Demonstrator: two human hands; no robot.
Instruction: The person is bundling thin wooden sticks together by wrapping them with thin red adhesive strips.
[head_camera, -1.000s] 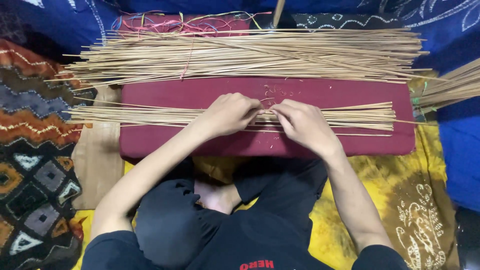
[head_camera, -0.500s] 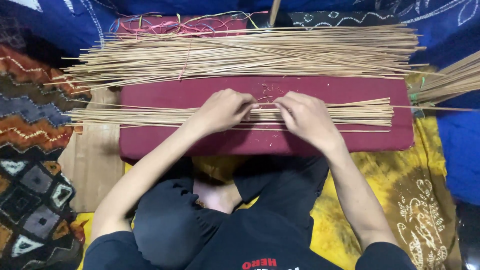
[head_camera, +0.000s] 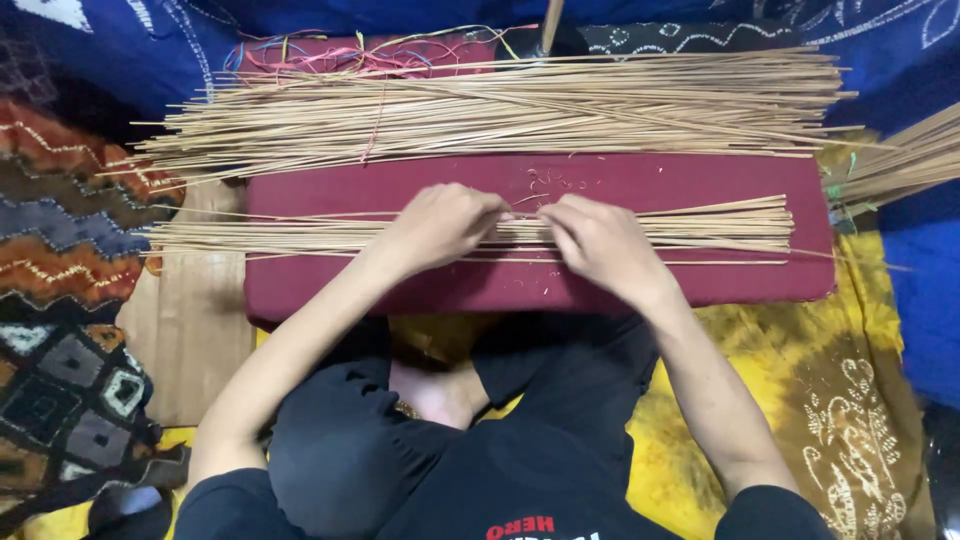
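Observation:
A flat row of thin tan sticks (head_camera: 700, 225) lies across a dark red cushion (head_camera: 600, 285) in front of me. My left hand (head_camera: 440, 225) rests palm down on the sticks left of centre, fingers curled onto them. My right hand (head_camera: 600, 240) presses on the same sticks just right of centre, fingertips almost meeting the left hand's. A much larger pile of the same sticks (head_camera: 520, 110) lies behind the cushion, reaching from left to right.
Another bunch of sticks (head_camera: 900, 160) juts in from the right edge. Coloured threads (head_camera: 340, 55) lie on a red cloth at the back. A wooden board (head_camera: 190, 320) sits left of the cushion, next to a patterned rug (head_camera: 60, 280). Yellow cloth (head_camera: 830, 400) covers the floor.
Both hands have shifted slightly along the row of sticks on the cushion, staying pressed on them. The piles have not moved.

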